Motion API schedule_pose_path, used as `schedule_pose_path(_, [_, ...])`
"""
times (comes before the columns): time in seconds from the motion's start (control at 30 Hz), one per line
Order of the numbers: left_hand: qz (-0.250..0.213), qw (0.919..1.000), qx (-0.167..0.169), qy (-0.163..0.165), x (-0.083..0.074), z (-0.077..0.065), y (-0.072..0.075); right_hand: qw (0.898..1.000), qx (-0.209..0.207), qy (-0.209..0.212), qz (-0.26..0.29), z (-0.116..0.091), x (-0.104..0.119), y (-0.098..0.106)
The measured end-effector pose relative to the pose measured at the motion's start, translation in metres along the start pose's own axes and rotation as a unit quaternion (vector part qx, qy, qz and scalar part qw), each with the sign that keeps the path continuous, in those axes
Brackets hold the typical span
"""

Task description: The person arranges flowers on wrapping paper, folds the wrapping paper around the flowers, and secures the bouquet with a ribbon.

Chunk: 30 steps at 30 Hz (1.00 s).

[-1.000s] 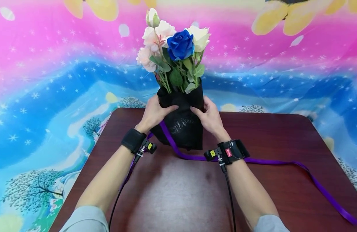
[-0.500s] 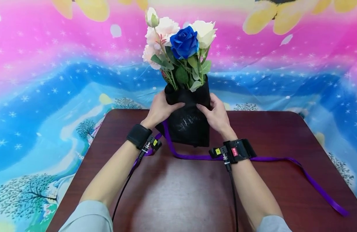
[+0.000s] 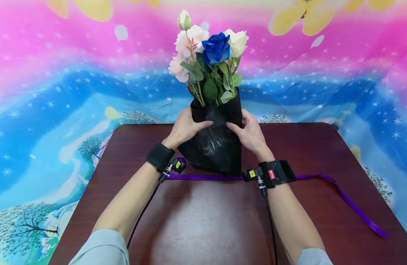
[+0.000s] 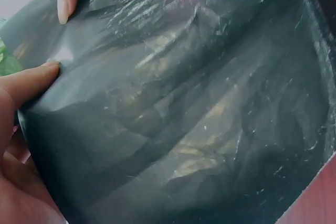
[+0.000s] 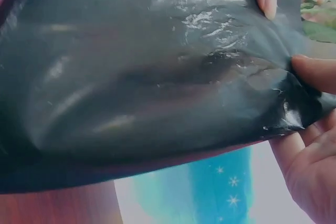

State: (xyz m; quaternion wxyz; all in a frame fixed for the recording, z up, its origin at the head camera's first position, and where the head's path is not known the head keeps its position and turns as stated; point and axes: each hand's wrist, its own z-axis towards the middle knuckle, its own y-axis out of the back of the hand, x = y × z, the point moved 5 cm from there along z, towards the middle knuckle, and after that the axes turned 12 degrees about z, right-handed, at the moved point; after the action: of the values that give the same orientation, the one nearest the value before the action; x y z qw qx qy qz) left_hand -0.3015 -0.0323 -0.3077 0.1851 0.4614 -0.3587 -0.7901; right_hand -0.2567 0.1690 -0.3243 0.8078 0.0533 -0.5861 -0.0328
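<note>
A bouquet of a blue rose point(image 3: 216, 48), a white rose point(image 3: 237, 43) and pale pink flowers point(image 3: 191, 42) stands in black wrapping paper point(image 3: 216, 151). My left hand point(image 3: 186, 127) grips the left side of the wrap, with its thumb across the front. On the other side my right hand point(image 3: 251, 134) holds the wrap in the same way, thumb in front and fingers behind. Both wrist views show the shiny, creased paper point(image 4: 199, 108) pinched at its edges. A purple ribbon point(image 3: 203, 177) lies across the table, just in front of the wrap's lower edge.
The dark wooden table point(image 3: 206, 221) is beneath my arms. The ribbon's far end trails toward the right edge. A printed cloth backdrop point(image 3: 74, 92) hangs behind the table. Black wrist straps point(image 3: 160, 157) carry cables that run down along my forearms.
Both hands have shifted the wrapped bouquet slightly right in view. The ribbon, which rose up beside the left hand, has dropped and now lies nearly straight on the table.
</note>
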Motion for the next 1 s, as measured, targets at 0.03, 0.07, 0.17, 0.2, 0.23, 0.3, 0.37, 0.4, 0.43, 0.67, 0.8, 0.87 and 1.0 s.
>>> schedule_pose_path(0.03, [0.000, 1.0000, 0.003, 0.000, 0.000, 0.000, -0.002, 1.000, 0.000, -0.009, -0.003, -0.001, -0.003, 0.001])
schedule_pose_path(0.07, [-0.002, 1.0000, 0.007, 0.000, 0.000, 0.000, -0.003, 1.000, -0.001, -0.018, -0.007, -0.002, -0.005, 0.002])
schedule_pose_path(0.17, [-0.010, 0.9997, 0.021, 0.003, 0.002, 0.000, -0.010, 0.999, -0.001, -0.046, -0.008, -0.006, -0.012, 0.004])
schedule_pose_path(0.2, [-0.014, 0.9995, 0.027, 0.005, 0.003, 0.000, -0.012, 0.998, -0.001, -0.056, -0.008, -0.008, -0.015, 0.004])
schedule_pose_path(0.23, [-0.018, 0.9992, 0.034, 0.008, 0.004, -0.001, -0.014, 0.998, 0.001, -0.064, -0.010, -0.010, -0.017, 0.005])
schedule_pose_path(0.3, [-0.026, 0.9982, 0.052, 0.014, 0.006, -0.002, -0.020, 0.996, 0.006, -0.084, -0.003, -0.014, -0.022, 0.005])
schedule_pose_path(0.37, [-0.027, 0.9971, 0.070, 0.015, 0.008, -0.003, -0.025, 0.995, 0.011, -0.103, 0.007, -0.019, -0.027, 0.005])
schedule_pose_path(0.4, [-0.026, 0.9966, 0.077, 0.014, 0.009, -0.004, -0.027, 0.994, 0.011, -0.112, 0.011, -0.021, -0.030, 0.005])
schedule_pose_path(0.43, [-0.024, 0.9960, 0.085, 0.015, 0.011, -0.005, -0.029, 0.993, 0.013, -0.120, 0.016, -0.023, -0.033, 0.004])
schedule_pose_path(0.67, [-0.023, 0.9919, 0.121, 0.031, 0.022, -0.014, -0.050, 0.985, 0.011, -0.164, 0.050, -0.042, -0.051, 0.002])
schedule_pose_path(0.8, [-0.053, 0.9874, 0.143, 0.042, 0.029, -0.022, -0.066, 0.980, 0.000, -0.181, 0.086, -0.055, -0.068, 0.002])
schedule_pose_path(0.87, [-0.075, 0.9838, 0.155, 0.051, 0.032, -0.026, -0.075, 0.976, -0.003, -0.192, 0.101, -0.062, -0.077, 0.003])
schedule_pose_path(1.0, [-0.107, 0.9772, 0.171, 0.067, 0.038, -0.033, -0.091, 0.968, -0.008, -0.215, 0.129, -0.073, -0.094, 0.003])
